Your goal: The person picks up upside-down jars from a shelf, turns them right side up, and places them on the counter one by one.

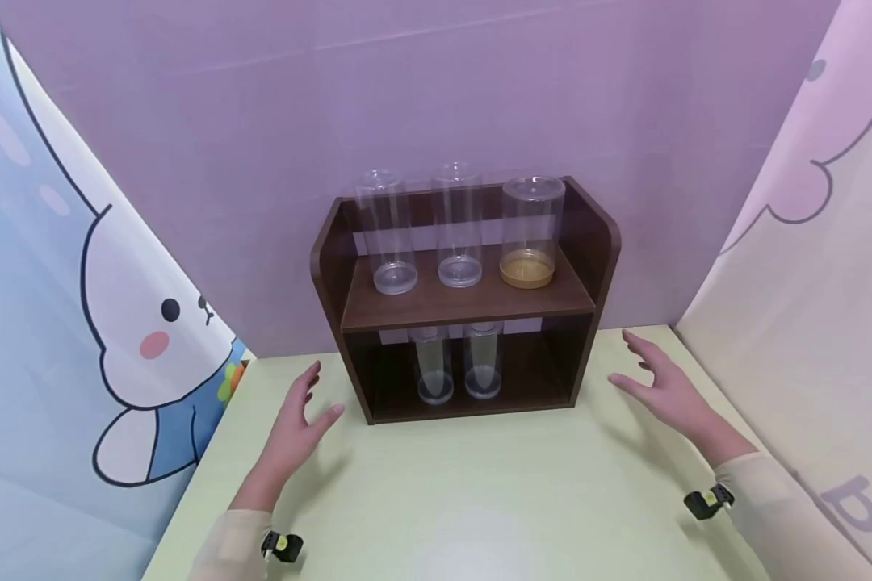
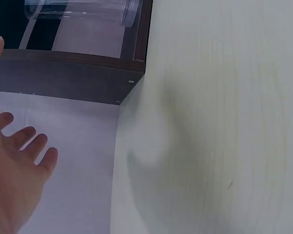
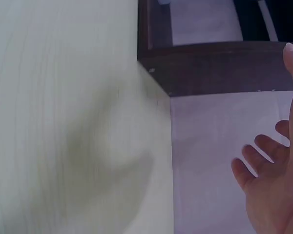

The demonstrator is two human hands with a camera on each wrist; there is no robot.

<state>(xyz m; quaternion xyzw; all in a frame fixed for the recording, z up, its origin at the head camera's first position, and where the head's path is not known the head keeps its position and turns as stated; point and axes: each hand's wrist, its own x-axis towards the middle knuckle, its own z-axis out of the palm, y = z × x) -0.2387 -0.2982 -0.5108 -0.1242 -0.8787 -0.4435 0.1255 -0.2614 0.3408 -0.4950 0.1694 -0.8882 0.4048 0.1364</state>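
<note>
A dark brown two-tier shelf [image 1: 472,311] stands at the back of the pale table. On its upper board are a tall clear jar [image 1: 385,234] at left, a second one [image 1: 458,230] in the middle, and a wider jar with a tan base [image 1: 529,242] at right. Two smaller clear jars [image 1: 433,367] [image 1: 483,363] stand on the lower board. My left hand [image 1: 294,432] hovers left of the shelf, fingers spread and holding nothing. To the right of the shelf, my right hand [image 1: 672,395] is likewise spread, apart from the side panel [image 3: 210,70].
The pale table [image 1: 465,492] extends in front of the shelf. Behind it hangs a purple cloth [image 1: 436,97]. A curtain with a cartoon rabbit [image 1: 160,323] borders the left, and a pink and white printed curtain [image 1: 807,307] the right.
</note>
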